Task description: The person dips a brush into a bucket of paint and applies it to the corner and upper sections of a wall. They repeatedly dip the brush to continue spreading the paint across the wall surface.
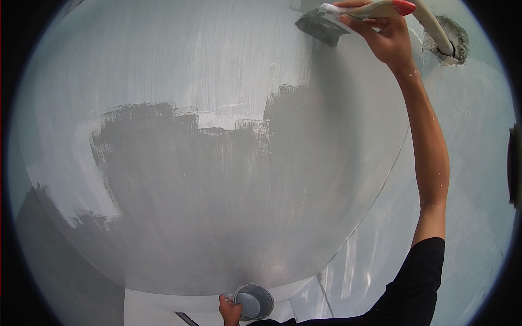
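Note:
High at the upper right, my right hand [392,41] is closed round the handle of a wide paintbrush [323,24], whose bristles lie against the wall. The handle has a red tip. Down at the bottom centre, my left hand [230,311] grips the rim of a small grey bucket [262,300] with grey liquid inside. The wall [228,179] has a darker grey, wet-looking coat over its lower and middle part, with ragged edges against the paler, streaked upper part.
A pipe [435,30] comes out of a rough hole [459,41] in the wall at the upper right. A wall corner line runs down the right side. A dark strip [186,319] lies left of the bucket. A dark object [514,165] shows at the right edge.

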`<state>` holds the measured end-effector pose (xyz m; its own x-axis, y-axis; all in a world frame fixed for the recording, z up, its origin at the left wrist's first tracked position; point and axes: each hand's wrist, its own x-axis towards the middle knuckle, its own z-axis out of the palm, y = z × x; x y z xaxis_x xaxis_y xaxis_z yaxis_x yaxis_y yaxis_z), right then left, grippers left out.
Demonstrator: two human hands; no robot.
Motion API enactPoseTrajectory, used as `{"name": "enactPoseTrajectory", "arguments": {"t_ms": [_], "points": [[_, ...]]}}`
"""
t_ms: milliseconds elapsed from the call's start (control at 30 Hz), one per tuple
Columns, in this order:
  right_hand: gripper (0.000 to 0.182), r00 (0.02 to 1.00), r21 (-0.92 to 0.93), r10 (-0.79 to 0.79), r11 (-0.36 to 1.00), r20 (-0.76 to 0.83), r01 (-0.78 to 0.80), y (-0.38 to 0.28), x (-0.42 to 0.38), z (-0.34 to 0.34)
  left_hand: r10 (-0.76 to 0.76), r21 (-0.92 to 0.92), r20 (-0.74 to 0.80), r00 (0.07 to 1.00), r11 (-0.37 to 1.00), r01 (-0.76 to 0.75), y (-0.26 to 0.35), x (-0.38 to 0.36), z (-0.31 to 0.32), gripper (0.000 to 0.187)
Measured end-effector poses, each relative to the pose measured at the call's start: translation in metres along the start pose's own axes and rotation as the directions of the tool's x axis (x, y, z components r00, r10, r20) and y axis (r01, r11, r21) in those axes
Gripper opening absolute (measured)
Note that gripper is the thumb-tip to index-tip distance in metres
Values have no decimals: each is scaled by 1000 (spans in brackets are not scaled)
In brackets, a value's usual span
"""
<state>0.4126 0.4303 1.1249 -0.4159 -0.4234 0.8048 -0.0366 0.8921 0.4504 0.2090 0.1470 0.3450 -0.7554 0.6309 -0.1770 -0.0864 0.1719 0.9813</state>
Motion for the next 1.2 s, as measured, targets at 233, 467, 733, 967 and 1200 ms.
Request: {"name": "enactPoseTrajectory", "arguments": {"t_ms": [233, 467, 733, 967, 1200], "points": [[30, 975, -537, -208, 815, 78, 217, -52, -54, 46, -18, -124, -30, 999, 992, 14, -6, 1, 7, 47], [25, 947, -300, -68, 939, 313, 166, -109, -105, 53, 88, -79, -51, 995, 993, -92, -7, -8, 3, 33], [9, 984, -236, -173, 955, 36, 177, -2, 16, -11, 8, 1, -51, 999, 1000, -8, -17, 13, 5, 45], [34, 959, -577, -247, 767, 140, 282, -60, -103, 56, 68, -59, -78, 995, 996, -72, -32, 13, 8, 39], [27, 957, -114, 169, 983, 234, -145, -62, -94, 8, -68, -84, -44, 997, 994, 64, -8, 11, 1, 47]]}}
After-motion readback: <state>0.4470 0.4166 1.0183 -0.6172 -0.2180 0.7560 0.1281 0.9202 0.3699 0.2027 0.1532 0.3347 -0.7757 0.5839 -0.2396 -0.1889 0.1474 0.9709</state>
